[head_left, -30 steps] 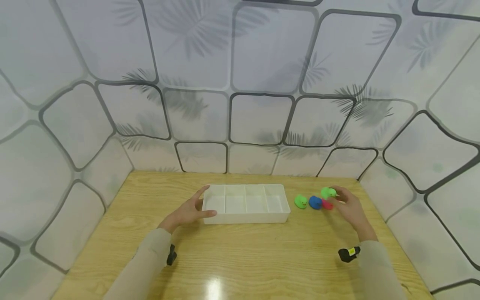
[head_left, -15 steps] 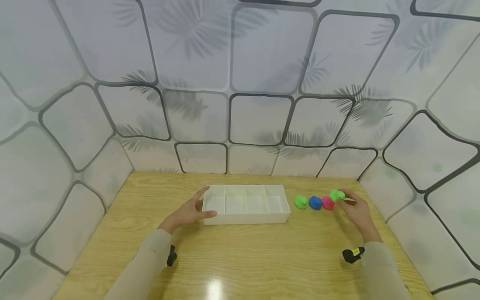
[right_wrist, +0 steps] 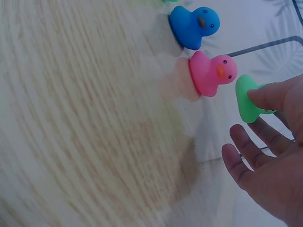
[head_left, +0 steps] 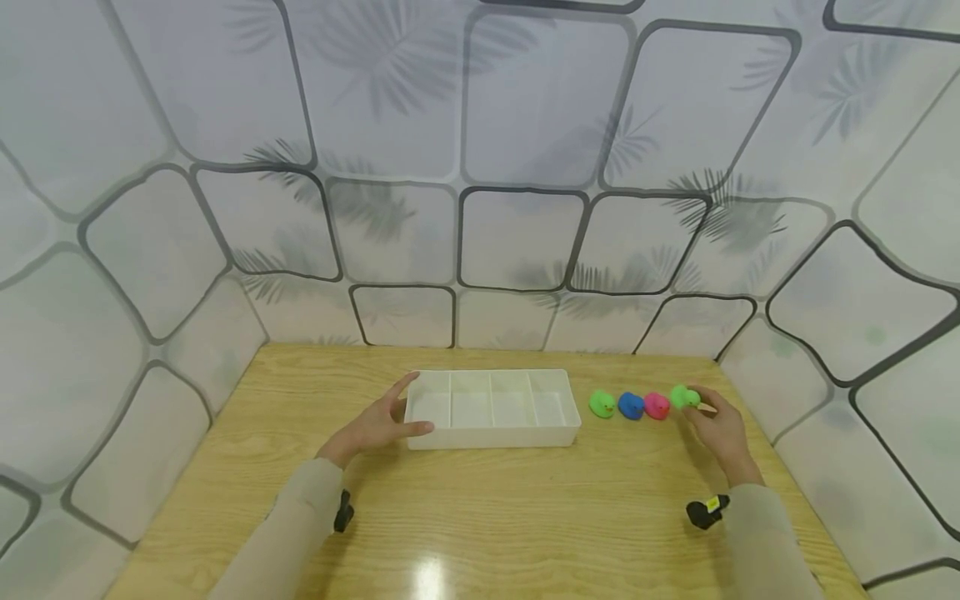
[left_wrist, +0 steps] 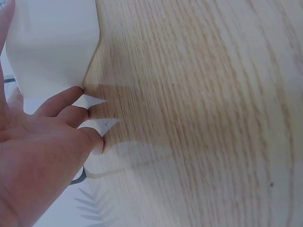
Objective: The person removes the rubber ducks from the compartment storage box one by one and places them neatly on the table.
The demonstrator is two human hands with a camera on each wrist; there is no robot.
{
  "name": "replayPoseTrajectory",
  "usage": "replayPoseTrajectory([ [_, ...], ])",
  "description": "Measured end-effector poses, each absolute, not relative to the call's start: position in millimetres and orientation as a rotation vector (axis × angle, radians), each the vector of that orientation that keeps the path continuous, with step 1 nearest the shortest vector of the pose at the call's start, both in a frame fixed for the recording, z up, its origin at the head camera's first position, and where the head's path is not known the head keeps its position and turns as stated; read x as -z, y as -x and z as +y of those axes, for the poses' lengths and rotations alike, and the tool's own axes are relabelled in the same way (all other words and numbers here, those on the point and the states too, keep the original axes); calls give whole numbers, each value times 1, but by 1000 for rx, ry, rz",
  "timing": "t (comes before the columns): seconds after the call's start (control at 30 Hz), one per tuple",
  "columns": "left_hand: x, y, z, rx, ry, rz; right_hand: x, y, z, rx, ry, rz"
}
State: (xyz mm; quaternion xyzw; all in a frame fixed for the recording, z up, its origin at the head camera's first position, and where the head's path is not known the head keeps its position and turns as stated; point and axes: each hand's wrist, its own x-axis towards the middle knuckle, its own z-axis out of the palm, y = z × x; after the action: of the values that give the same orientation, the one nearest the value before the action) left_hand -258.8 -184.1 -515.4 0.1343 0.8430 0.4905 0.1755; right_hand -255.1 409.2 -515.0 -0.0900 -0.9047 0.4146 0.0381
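My right hand pinches a green rubber duck between thumb and fingers, at the right end of a row of ducks. In the right wrist view, that green duck is tilted, and its head is partly covered by the thumb. Beside it sit a pink rubber duck, a blue rubber duck and another green rubber duck. My left hand holds the left end of a white divided box, thumb along the front wall and a finger at the back corner.
Several compartments in the box, split by thin dividers, hold nothing. A wooden table carries everything. Patterned walls rise along its back and sides. A dark camera sits at the right wrist.
My right hand has carried the green duck rightward past the pink one, then lowered it toward the table. The pink duck has come fully into view. My left hand and the box stay put.
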Motion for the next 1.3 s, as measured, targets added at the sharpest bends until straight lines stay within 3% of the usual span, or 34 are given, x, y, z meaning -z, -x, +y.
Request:
replayPoseTrajectory([
  [0.47,513,257,-184,-1398,-386,2390,528,257,414,-1263,388,-2788],
  [1.3,521,261,-185,-1399,-386,2382,532,264,408,-1008,281,-2890],
])
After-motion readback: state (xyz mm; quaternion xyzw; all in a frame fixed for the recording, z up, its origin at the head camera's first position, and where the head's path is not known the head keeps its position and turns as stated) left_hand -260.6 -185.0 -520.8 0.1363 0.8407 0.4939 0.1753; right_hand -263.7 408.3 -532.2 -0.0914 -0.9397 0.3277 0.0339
